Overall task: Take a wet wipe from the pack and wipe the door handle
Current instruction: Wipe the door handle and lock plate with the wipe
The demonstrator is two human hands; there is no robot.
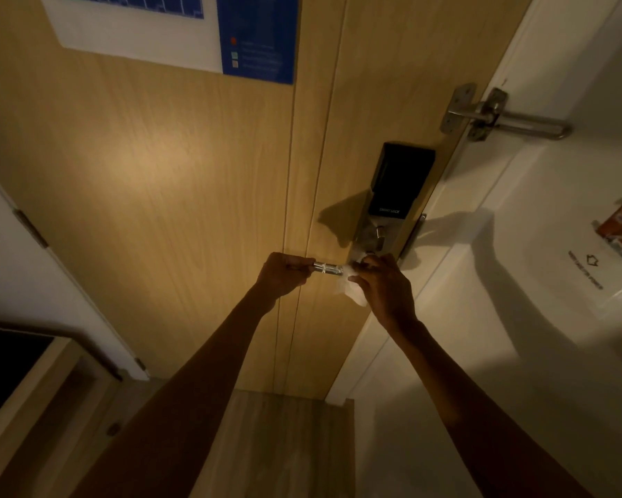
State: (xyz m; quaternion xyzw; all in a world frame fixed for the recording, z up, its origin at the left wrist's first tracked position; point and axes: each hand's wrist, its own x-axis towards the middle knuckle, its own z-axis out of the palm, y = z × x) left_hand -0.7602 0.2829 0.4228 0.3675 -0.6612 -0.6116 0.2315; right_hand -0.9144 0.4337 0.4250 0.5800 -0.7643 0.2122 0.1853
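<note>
- Lever door handle (329, 269) horizontal on wooden door (158, 174), below black smart lock (397, 185).
- Left hand (284, 274) fingers curled around handle's free end.
- Right hand (383, 287) fingers closed, pressing white wet wipe (354, 291) against handle's base.

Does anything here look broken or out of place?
Nothing stands out. The left hand steadies the door handle while the right hand presses a wet wipe against it.

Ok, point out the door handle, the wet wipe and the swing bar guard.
door handle (329, 269): head view, bare shiny bar.
wet wipe (352, 289): head view, white bunched part.
swing bar guard (532, 124): head view, loop arm.
</note>
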